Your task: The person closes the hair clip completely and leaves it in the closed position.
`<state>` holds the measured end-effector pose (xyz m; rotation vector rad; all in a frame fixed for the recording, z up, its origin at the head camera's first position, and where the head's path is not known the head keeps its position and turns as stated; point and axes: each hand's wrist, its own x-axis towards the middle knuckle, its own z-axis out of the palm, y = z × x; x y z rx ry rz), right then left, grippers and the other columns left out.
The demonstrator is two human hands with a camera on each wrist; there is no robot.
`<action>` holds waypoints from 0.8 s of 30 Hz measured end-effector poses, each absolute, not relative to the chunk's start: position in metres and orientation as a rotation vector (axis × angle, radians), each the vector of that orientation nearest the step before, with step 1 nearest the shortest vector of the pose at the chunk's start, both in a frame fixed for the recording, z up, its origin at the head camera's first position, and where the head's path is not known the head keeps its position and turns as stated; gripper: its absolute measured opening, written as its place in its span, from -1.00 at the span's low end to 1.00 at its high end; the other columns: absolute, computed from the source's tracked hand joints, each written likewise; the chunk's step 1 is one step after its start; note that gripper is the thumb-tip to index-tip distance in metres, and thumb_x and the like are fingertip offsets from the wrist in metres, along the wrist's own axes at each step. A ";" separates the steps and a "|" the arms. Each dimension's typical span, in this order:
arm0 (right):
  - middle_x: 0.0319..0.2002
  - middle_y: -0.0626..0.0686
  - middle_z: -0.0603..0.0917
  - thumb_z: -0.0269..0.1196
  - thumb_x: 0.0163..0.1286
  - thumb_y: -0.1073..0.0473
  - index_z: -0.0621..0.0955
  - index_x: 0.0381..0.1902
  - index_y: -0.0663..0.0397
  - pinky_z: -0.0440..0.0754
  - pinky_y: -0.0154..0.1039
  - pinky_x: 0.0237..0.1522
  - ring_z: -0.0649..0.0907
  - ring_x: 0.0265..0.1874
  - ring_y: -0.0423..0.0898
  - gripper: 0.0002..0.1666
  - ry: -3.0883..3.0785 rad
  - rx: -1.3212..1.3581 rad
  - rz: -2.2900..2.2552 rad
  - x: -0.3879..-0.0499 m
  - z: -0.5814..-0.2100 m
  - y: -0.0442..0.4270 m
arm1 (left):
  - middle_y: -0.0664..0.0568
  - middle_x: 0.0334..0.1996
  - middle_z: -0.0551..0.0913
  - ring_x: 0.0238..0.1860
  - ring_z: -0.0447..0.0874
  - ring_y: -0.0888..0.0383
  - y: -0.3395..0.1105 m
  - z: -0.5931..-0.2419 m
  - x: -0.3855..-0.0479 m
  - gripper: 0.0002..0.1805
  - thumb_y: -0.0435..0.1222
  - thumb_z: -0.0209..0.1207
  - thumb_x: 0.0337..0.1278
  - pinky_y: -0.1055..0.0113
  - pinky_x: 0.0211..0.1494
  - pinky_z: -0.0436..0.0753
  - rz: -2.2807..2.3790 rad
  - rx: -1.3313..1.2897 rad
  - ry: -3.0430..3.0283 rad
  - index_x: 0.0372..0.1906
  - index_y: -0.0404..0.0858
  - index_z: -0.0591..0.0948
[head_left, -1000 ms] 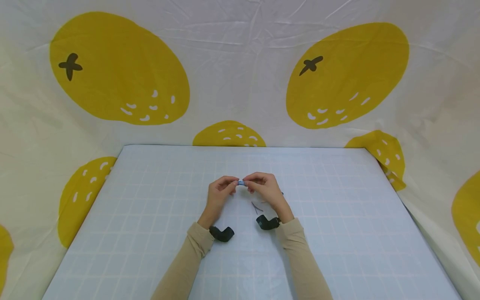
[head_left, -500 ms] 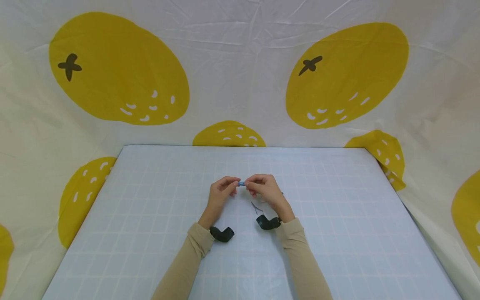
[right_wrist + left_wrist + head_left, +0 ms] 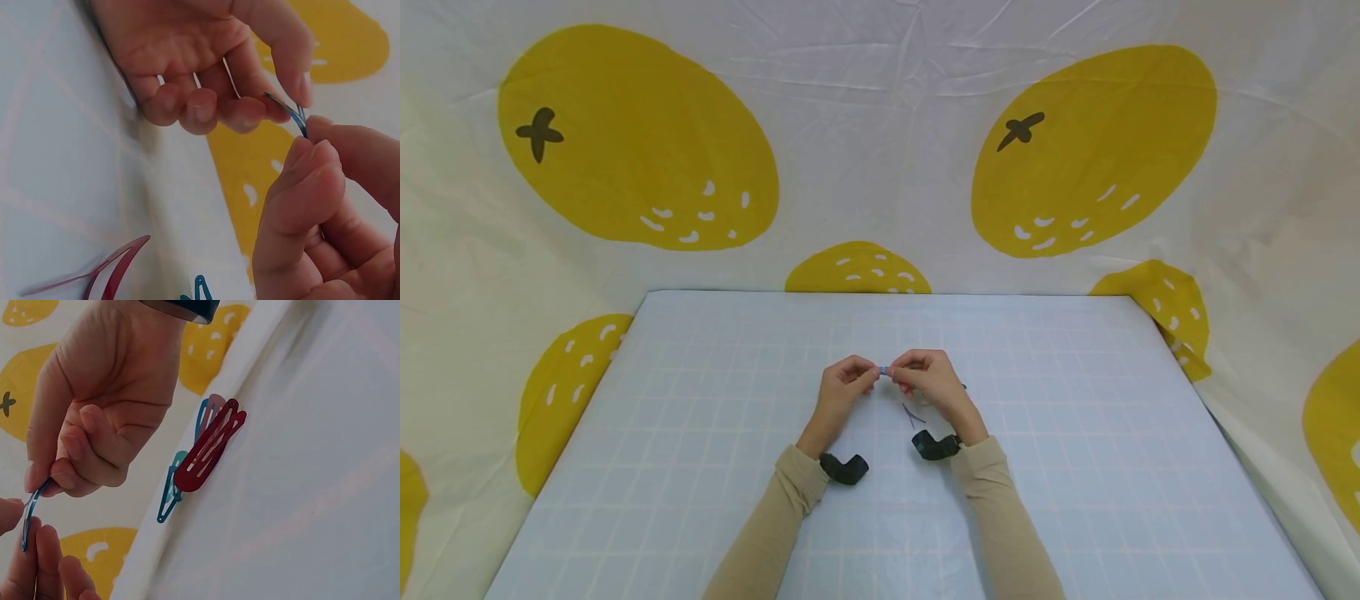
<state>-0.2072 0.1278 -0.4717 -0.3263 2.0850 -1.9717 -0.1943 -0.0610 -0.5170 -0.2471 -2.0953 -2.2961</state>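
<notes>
A small blue hair clip (image 3: 884, 371) is held between both hands above the table. My left hand (image 3: 838, 396) pinches one end and my right hand (image 3: 940, 387) pinches the other. The left wrist view shows the thin blue clip (image 3: 29, 519) from its edge, between the left fingers (image 3: 22, 575) below and the right hand (image 3: 112, 394) above. In the right wrist view the clip (image 3: 297, 119) has its two parts spread apart at one end, by the left hand (image 3: 194, 62), while the right hand (image 3: 300, 200) grips the joined end.
Dark red clips (image 3: 203, 453) lie on the table with pink, blue and teal ones (image 3: 167, 494) beside them. In the head view some thin clips (image 3: 913, 414) show near the right wrist. Black wrist cameras (image 3: 844, 469) are on both wrists. A fruit-patterned cloth (image 3: 880, 167) hangs behind the table.
Both hands have moved slightly, the left a little to the right and the fingertips slightly down, so less of the held clip shows between them. The clips on the table have stayed put.
</notes>
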 end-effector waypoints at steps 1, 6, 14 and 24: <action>-0.49 0.15 0.64 0.31 0.33 0.32 0.68 -0.27 0.37 0.52 -0.30 -0.50 0.53 -0.59 -0.12 -0.86 2.095 -0.321 -1.960 -0.207 -0.471 0.128 | 0.01 -0.42 0.61 -0.44 0.53 0.15 -0.061 -0.517 -0.194 -0.85 -0.27 0.32 0.24 0.39 -0.33 0.55 -2.293 -0.245 -2.099 -0.27 -0.30 0.67; -0.48 0.12 0.66 0.31 0.33 0.32 0.68 -0.26 0.40 0.53 -0.27 -0.50 0.54 -0.59 -0.12 -0.83 2.129 -0.305 -1.932 -0.207 -0.469 0.127 | 0.01 -0.46 0.58 -0.45 0.50 0.13 -0.061 -0.516 -0.194 -0.85 -0.29 0.32 0.23 0.39 -0.34 0.53 -2.294 -0.237 -2.097 -0.30 -0.32 0.65; -0.54 0.05 0.66 0.33 0.30 0.34 0.69 -0.33 0.39 0.52 -0.31 -0.53 0.55 -0.62 -0.14 -0.87 2.169 -0.244 -1.935 -0.207 -0.470 0.124 | -0.01 -0.46 0.57 -0.44 0.49 0.10 -0.060 -0.515 -0.194 -0.79 -0.32 0.30 0.25 0.38 -0.33 0.50 -2.321 -0.232 -2.084 -0.28 -0.45 0.61; -0.55 0.05 0.68 0.34 0.28 0.37 0.70 -0.37 0.35 0.51 -0.32 -0.57 0.55 -0.66 -0.15 -0.91 2.198 -0.194 -1.947 -0.206 -0.471 0.122 | 0.04 -0.52 0.57 -0.44 0.49 -0.02 -0.064 -0.502 -0.189 -0.85 -0.39 0.25 0.28 0.30 -0.34 0.52 -2.327 -0.255 -2.137 -0.31 -0.45 0.59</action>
